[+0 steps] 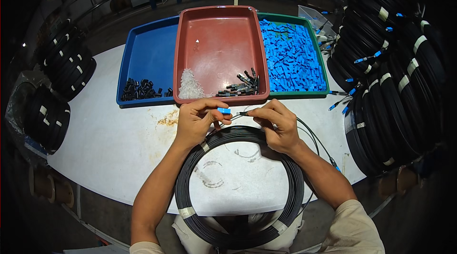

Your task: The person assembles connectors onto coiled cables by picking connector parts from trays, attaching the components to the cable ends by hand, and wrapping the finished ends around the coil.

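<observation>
My left hand (196, 119) pinches a small blue connector housing (223, 110) between thumb and fingertips. Just to its right, my right hand (280, 128) grips a black cable's connector end (243, 113), which points left toward the housing. A small gap separates the two parts. Both hands are above the table, right in front of the red tray. Below them lies a coil of black cable (182, 182), bound with pale tape and overhanging the near table edge onto my lap. Another end of cable, with a blue tip (337, 167), rests on the table right of my right forearm.
The red tray (219, 16) holds clear plastic pieces and black connector parts. It overlaps a blue tray (147, 59) with black pieces and a green tray (316, 35) full of blue housings. Stacks of cable coils (395, 106) stand right, with more coils (45, 118) left.
</observation>
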Tool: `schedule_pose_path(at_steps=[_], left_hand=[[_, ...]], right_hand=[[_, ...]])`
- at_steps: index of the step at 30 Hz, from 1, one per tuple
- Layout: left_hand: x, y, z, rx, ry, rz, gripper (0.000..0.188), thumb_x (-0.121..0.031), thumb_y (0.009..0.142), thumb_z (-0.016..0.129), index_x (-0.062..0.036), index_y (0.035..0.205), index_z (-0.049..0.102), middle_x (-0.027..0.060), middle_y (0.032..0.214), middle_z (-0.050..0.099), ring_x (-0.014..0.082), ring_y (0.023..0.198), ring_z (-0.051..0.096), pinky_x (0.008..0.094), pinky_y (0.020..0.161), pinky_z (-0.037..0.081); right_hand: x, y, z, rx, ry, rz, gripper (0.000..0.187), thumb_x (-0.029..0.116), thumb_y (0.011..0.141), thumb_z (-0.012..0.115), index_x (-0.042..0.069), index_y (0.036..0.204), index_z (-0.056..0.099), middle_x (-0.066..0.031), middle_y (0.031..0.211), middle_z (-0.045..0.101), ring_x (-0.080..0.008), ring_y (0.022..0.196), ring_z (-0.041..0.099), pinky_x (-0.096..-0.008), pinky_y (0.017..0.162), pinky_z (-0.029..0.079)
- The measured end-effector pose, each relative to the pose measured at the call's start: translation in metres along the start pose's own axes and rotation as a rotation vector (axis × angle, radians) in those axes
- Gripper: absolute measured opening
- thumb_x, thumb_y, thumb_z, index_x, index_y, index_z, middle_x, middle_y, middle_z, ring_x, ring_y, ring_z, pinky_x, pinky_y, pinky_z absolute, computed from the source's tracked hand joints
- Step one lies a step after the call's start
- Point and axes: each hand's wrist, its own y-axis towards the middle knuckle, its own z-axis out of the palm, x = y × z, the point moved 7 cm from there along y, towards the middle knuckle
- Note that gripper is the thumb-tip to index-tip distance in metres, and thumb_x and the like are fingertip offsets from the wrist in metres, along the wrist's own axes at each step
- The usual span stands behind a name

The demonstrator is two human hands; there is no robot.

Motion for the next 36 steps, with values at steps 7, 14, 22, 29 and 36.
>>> schedule_pose_path(at_steps=[7,14,22,29,36], left_hand=[[0.002,0.0,0.005,0.052,0.016,-0.031,0.015,-0.006,0.098,0.064,0.0053,0.107,0.067,0.0124,0.09,0.073,0.0197,0.084,0.076,0.0217,0.061,0.056],[0.007,-0.001,0.005,0.055,-0.024,-0.07,0.012,-0.001,0.096,0.064,0.0065,0.106,0.066,0.0122,0.088,0.072,0.0196,0.083,0.075,0.0226,0.065,0.058],[0.007,-0.003,0.011,0.103,-0.018,-0.081,0.024,-0.009,0.089,0.077,0.0065,0.104,0.068,0.0136,0.09,0.073,0.0179,0.08,0.074,0.0287,0.075,0.062],[-0.012,-0.003,0.02,0.143,0.27,0.051,0.026,-0.004,0.084,0.08,0.006,0.105,0.068,0.0134,0.09,0.074,0.0178,0.081,0.074,0.0282,0.072,0.061],[-0.009,-0.005,0.017,0.076,0.188,-0.02,0.022,-0.002,0.086,0.077,0.0045,0.104,0.068,0.0131,0.092,0.075,0.0167,0.082,0.074,0.0241,0.065,0.058]], right_hand=[[0.004,0.001,0.0,0.01,-0.061,-0.046,0.038,-0.013,0.071,0.063,0.002,0.104,0.074,-0.0105,0.079,0.06,-0.0211,0.063,0.061,-0.0328,0.057,0.05],[0.006,0.0,0.0,0.002,-0.078,-0.083,0.04,-0.015,0.07,0.063,0.003,0.103,0.075,-0.0087,0.08,0.062,-0.0186,0.064,0.061,-0.0297,0.057,0.05],[0.01,0.0,0.003,0.041,-0.118,-0.122,0.037,-0.011,0.07,0.066,0.003,0.103,0.073,-0.0091,0.079,0.06,-0.0219,0.063,0.062,-0.0332,0.055,0.05],[0.006,-0.001,0.006,0.076,-0.09,-0.101,0.041,-0.01,0.068,0.066,0.005,0.106,0.071,-0.0089,0.079,0.056,-0.0237,0.065,0.06,-0.0351,0.057,0.05],[0.006,-0.002,0.011,0.139,-0.081,-0.082,0.044,-0.009,0.069,0.066,0.006,0.111,0.07,-0.0085,0.08,0.053,-0.0242,0.066,0.059,-0.0372,0.058,0.05]])
